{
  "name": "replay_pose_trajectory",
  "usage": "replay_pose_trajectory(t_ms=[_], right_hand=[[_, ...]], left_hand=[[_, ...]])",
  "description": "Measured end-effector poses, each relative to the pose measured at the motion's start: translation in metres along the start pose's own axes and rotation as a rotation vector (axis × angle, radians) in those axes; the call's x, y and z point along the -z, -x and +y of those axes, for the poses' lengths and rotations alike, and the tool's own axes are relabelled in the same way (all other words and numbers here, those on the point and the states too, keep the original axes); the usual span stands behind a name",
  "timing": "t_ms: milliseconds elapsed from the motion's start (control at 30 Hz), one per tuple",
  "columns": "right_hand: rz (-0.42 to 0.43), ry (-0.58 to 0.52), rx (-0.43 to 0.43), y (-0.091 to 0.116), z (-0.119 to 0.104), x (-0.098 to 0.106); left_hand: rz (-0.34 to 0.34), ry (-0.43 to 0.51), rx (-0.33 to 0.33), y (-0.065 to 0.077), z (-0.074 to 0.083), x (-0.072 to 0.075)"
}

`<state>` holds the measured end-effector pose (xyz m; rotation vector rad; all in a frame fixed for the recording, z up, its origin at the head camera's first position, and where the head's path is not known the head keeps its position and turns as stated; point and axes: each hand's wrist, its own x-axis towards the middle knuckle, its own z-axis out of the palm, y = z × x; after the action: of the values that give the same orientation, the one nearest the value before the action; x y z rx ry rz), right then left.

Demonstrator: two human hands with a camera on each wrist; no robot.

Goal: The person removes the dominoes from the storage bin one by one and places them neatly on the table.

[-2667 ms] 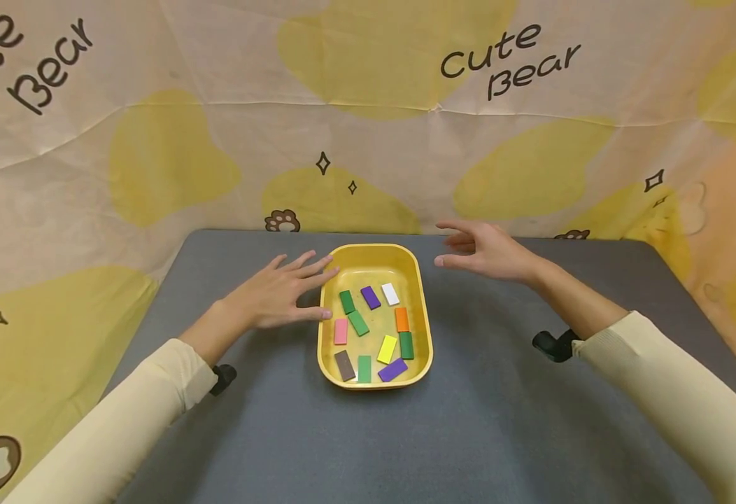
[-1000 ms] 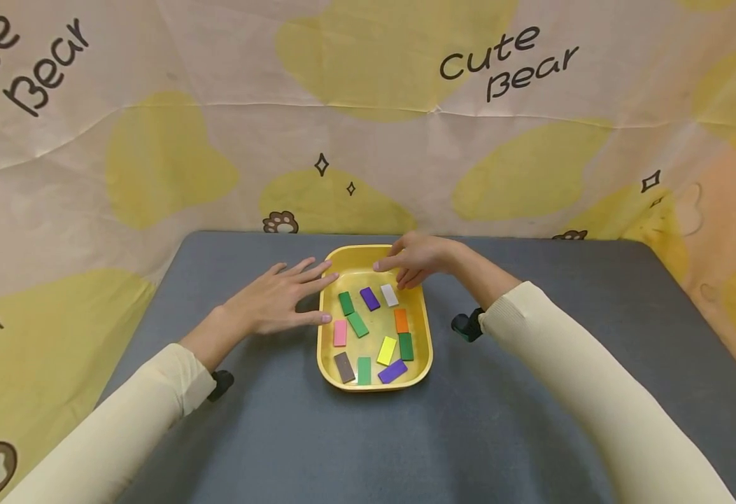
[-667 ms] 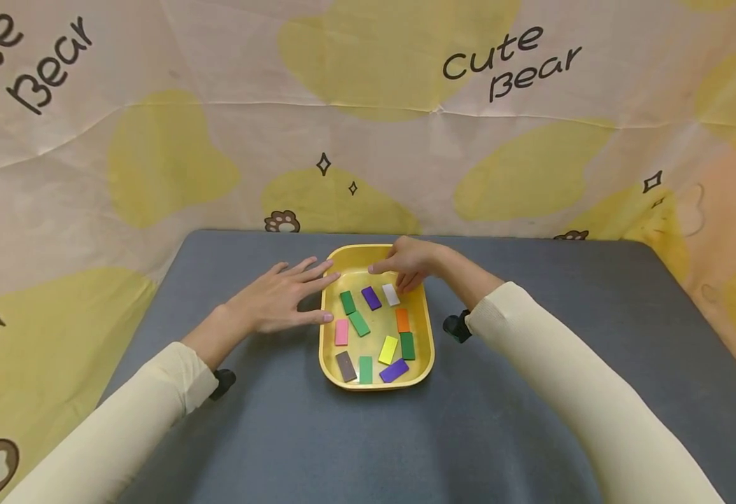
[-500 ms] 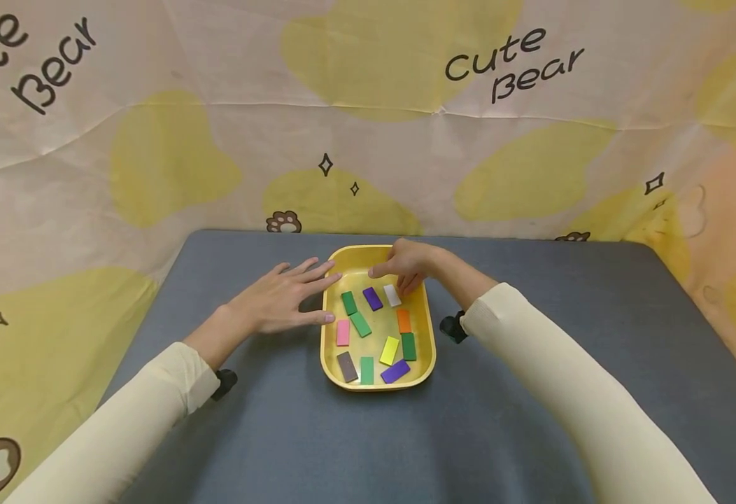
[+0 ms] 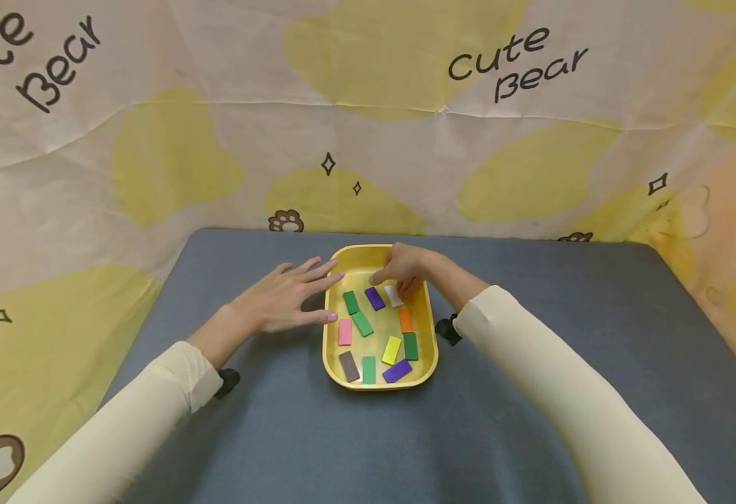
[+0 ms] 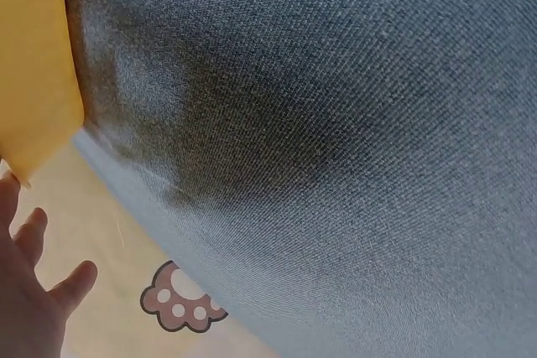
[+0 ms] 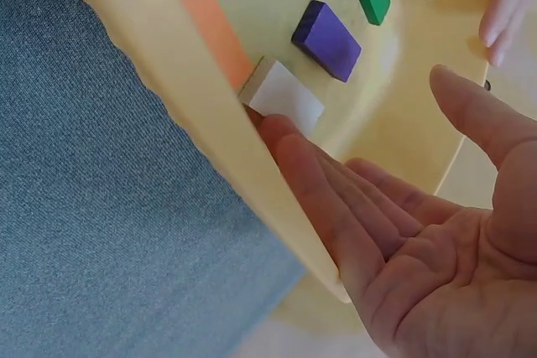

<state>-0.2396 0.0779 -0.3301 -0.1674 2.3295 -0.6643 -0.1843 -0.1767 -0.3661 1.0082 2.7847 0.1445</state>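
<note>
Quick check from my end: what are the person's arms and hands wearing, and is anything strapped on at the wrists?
Both arms wear long, pale cream sleeves that end at the wrists. The left hand and right hand are bare: no gloves, rings or watch show. A small black device sits under the left wrist and another under the right. No cables are visible.

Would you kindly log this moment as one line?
left hand: flat, steadying yellow plastic tray | right hand: fingertips touching white rectangular block | nothing lifted
</note>
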Motion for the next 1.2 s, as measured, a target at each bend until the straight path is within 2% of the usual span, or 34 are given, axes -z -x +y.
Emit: replay_pose_trajectory(t_ms=[600, 1033, 1200], right_hand=[[0.053, 0.112, -0.068, -0.014, -0.011, -0.009], [0.088, 0.154, -0.179, -0.022, -0.017, -0.015], [0.097, 0.216, -0.17, -0.025, -0.018, -0.016]], left_hand=[[0.014, 0.01, 0.0, 0.0, -0.001, -0.002], [0.014, 0.007, -0.001, -0.001, -0.001, -0.002], [0.013, 0.008, -0.003, -0.001, -0.001, -0.002]])
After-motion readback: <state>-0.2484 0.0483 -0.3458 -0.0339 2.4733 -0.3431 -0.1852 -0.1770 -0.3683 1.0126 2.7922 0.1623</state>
